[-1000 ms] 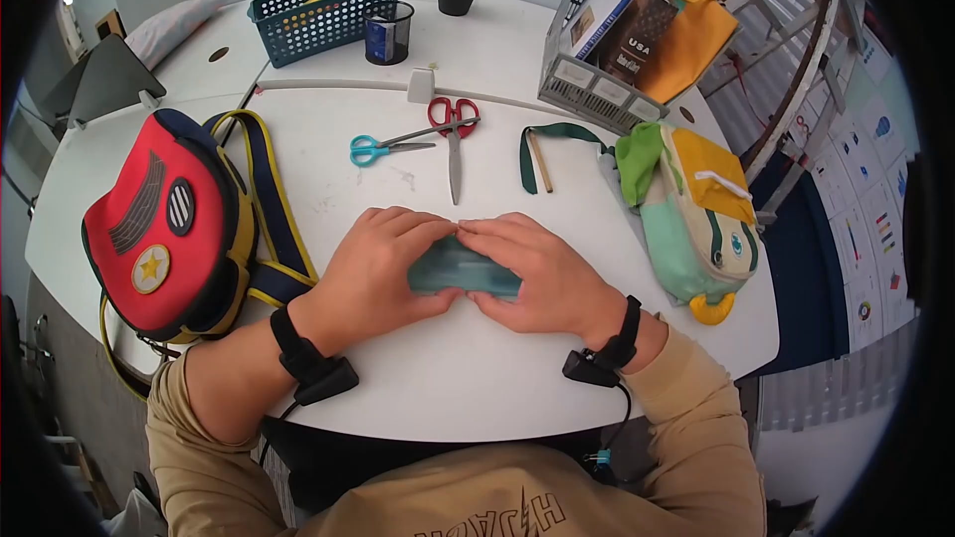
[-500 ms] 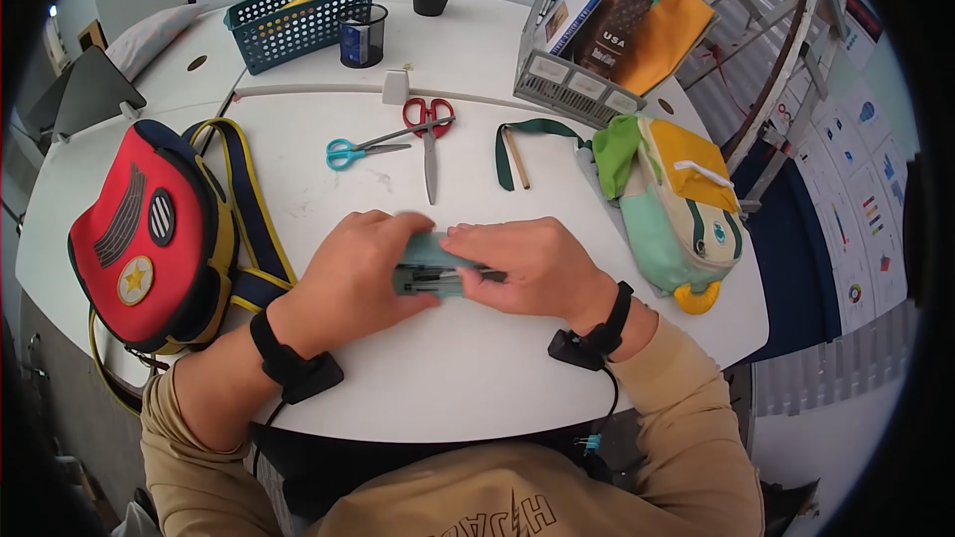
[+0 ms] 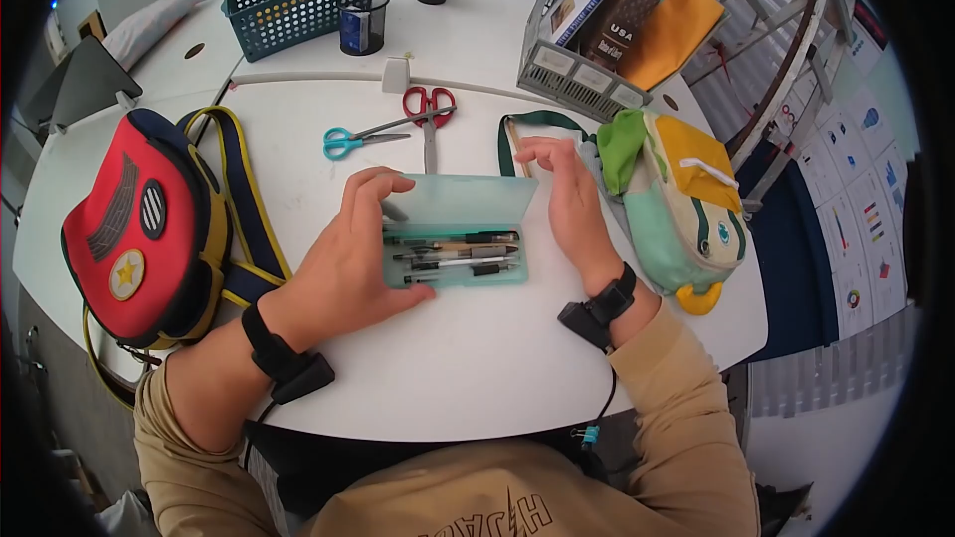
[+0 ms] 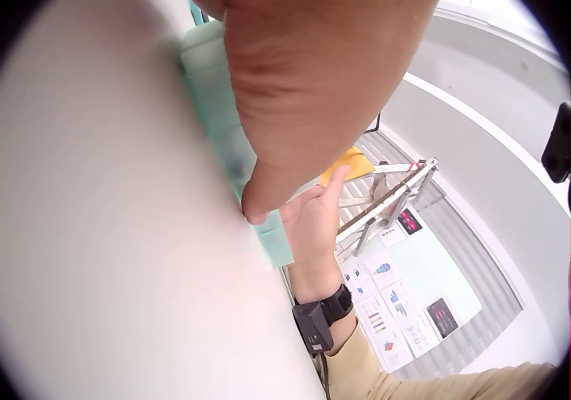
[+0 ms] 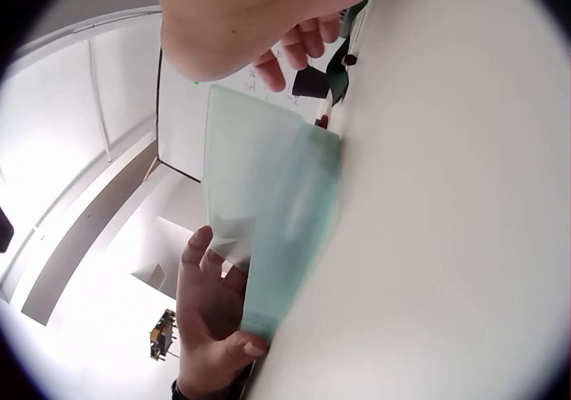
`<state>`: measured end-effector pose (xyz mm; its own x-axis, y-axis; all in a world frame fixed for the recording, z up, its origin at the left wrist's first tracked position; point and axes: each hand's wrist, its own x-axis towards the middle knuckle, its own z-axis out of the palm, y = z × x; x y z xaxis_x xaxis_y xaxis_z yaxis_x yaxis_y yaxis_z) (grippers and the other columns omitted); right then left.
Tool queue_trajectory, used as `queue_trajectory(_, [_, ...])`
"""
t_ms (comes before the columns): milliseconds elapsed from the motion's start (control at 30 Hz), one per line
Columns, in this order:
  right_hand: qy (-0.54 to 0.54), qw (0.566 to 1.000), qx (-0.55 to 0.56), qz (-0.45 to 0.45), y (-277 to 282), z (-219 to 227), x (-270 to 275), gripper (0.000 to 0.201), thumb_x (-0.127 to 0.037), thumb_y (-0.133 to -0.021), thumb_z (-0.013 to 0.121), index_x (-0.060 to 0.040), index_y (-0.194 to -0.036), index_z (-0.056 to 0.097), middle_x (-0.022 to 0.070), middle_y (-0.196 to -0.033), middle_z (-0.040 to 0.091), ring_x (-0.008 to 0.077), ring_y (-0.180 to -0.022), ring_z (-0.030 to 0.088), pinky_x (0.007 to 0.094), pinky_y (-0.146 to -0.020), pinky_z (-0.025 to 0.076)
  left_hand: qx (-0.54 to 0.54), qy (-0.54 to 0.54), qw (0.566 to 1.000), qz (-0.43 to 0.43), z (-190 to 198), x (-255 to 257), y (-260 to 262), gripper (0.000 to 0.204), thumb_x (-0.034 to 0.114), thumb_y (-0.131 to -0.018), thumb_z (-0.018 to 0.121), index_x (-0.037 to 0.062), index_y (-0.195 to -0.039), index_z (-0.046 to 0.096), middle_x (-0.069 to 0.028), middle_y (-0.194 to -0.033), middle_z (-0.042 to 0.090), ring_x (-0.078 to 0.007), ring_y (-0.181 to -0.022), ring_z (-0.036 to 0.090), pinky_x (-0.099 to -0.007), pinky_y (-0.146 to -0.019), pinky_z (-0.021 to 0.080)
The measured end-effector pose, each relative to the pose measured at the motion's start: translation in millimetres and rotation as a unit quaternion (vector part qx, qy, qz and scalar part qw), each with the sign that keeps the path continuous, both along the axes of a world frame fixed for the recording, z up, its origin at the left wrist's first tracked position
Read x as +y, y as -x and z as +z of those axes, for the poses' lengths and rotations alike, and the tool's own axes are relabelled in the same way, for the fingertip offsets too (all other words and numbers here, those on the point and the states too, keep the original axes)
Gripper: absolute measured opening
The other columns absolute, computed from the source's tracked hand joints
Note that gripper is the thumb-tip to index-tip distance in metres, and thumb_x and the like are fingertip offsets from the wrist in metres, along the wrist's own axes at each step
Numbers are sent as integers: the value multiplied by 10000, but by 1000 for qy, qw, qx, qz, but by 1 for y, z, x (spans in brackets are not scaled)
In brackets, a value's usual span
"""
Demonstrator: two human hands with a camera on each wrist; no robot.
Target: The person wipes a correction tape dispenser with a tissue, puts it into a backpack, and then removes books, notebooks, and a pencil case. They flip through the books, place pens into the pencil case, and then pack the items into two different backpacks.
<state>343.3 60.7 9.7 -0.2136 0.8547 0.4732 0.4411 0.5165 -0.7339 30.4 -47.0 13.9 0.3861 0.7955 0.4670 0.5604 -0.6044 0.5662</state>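
A translucent green pencil case lies on the table with its lid raised at the back. Several pens lie side by side inside it. My left hand holds the case's left end, thumb along the front edge and fingers up behind by the lid. In the right wrist view, that left hand has its thumb against the case. My right hand is off to the right of the lid, fingers loosely extended and holding nothing.
Beyond the case lie red scissors and blue-handled scissors. A red bag sits left, a green and yellow bag right. A dark green strap lies behind my right hand. Farther back stand a basket and grey crate.
The pencil case was closed between both hands; its lid has swung up and back, uncovering the pens. My right hand has let go and moved right, while the left stays at the case's left end.
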Motion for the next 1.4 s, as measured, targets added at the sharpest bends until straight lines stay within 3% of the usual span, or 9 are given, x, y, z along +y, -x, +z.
queue_trajectory(233, [-6, 987, -143, -67, -21, -12, 18, 215, -137, -1048, 816, 19, -1196, 803, 173, -1198, 789, 332, -1121, 769, 411, -990, 615, -5, 15, 1000, 2, -3, -1, 2, 1153, 127, -711, 1061, -8, -1604, 344, -249, -1542, 494, -417, -1325, 620, -465, -1067, 594])
queue_trajectory(333, [85, 984, -121, -102, -21, -5, 15, 217, -53, -1019, 816, 28, -1218, 787, 161, -1145, 800, 260, -1006, 786, 358, -885, 639, -8, 19, 1000, 3, 2, -2, 0, 1088, 128, -730, 1042, -17, -1576, 374, -262, -1525, 506, -450, -1323, 621, -476, -1069, 601])
queue_trajectory(533, [30, 993, 15, -111, -25, -21, 23, 288, 27, -1053, 766, 30, -1339, 735, 103, -1177, 792, 141, -1022, 743, 296, -890, 620, -9, 25, 1000, -1, 1, -2, 3, 1102, 135, -732, 1050, -14, -1582, 365, -243, -1522, 501, -431, -1313, 626, -471, -1095, 584])
queue_trajectory(667, [-54, 978, 202, -1, -7, -9, 11, 245, 70, -1063, 744, 35, -1305, 749, 107, -1221, 779, 155, -1093, 733, 306, -992, 591, -12, 54, 998, 16, 2, -2, 7, 1145, 153, -728, 1069, -14, -1606, 354, -216, -1527, 491, -399, -1309, 625, -465, -1146, 550])
queue_trajectory(767, [-166, 971, 95, 145, -2, 3, -11, 237, 97, -1015, 784, 29, -1242, 779, 125, -1212, 777, 181, -1093, 745, 319, -984, 593, -6, 60, 998, 27, 1, -2, 8, 1148, 167, -727, 1074, -24, -1602, 357, -213, -1524, 492, -397, -1310, 625, -465, -1149, 548])
queue_trajectory(933, [-153, 962, -39, 222, 11, 26, -35, 262, 126, -808, 830, -60, -989, 861, 77, -1005, 840, 261, -938, 772, 349, -846, 633, -11, 39, 999, 31, 0, 1, 12, 1125, 176, -731, 1072, -31, -1579, 362, -225, -1513, 494, -413, -1294, 636, -469, -1111, 564])
queue_trajectory(1133, [-120, 936, -149, 296, 12, 27, -35, 194, 61, -807, 863, -63, -956, 854, 48, -982, 829, 264, -941, 761, 360, -832, 614, -3, 34, 999, 41, -3, 0, 12, 1068, 175, -744, 1062, -39, -1529, 369, -253, -1471, 500, -455, -1221, 671, -474, -1022, 596])
queue_trajectory(1333, [-197, 978, -35, 62, 14, 32, -38, 191, 1, -885, 881, -33, -1070, 849, 98, -1090, 842, 280, -1047, 763, 365, -908, 607, -25, -4, 999, 38, -15, 2, 11, 1024, 160, -765, 1052, -44, -1505, 375, -246, -1440, 507, -460, -1179, 687, -480, -1018, 600])
queue_trajectory(1400, [-199, 972, -56, 115, 14, 29, -30, 210, -8, -917, 880, -32, -1124, 852, 114, -1129, 844, 290, -1069, 767, 375, -932, 612, -28, 7, 999, 29, -10, 0, 11, 992, 146, -774, 1043, -31, -1501, 390, -241, -1437, 514, -459, -1201, 682, -481, -1033, 600])
